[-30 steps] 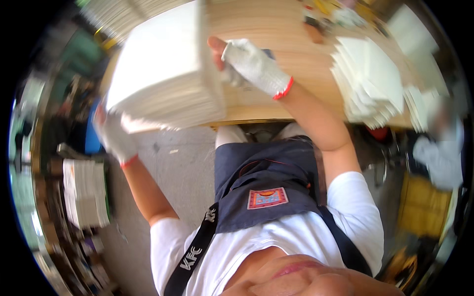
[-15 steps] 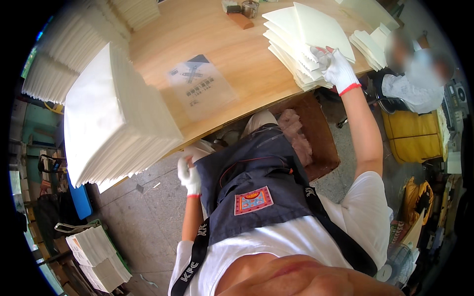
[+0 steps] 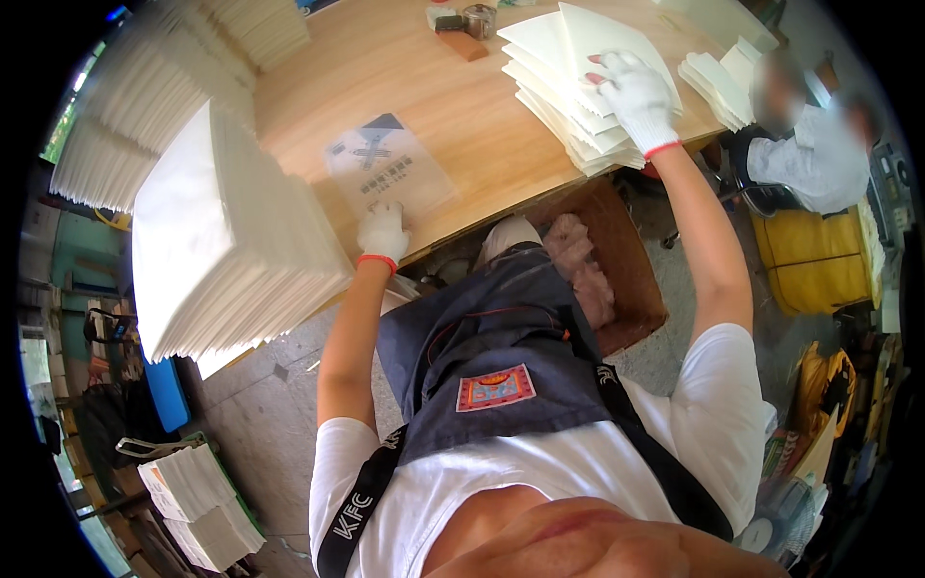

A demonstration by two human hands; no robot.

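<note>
My right hand (image 3: 631, 94), in a white knit glove with a red cuff, lies with its fingers apart on top of a fanned stack of white folded sheets (image 3: 540, 48) at the table's right. Two bare fingertips poke out of the glove. My left hand (image 3: 383, 234), gloved the same way, is at the near table edge by the lower end of a printed translucent sheet (image 3: 424, 173). Its fingers are curled together; whether they pinch anything is hidden. Left of it stands a tall pile of white folded sheets (image 3: 183, 212).
More white piles (image 3: 164, 67) fill the table's far left. A metal tin (image 3: 479, 17) and an orange-brown block (image 3: 462, 44) sit at the back. Smaller white sheets (image 3: 718, 82) lie far right, near another person (image 3: 809, 164). Beneath the table is a cardboard box (image 3: 626, 270).
My left hand has risen from beside my lap to the table edge by the printed sheet. My right hand has shifted up and left over the stack, its fingers spreading.
</note>
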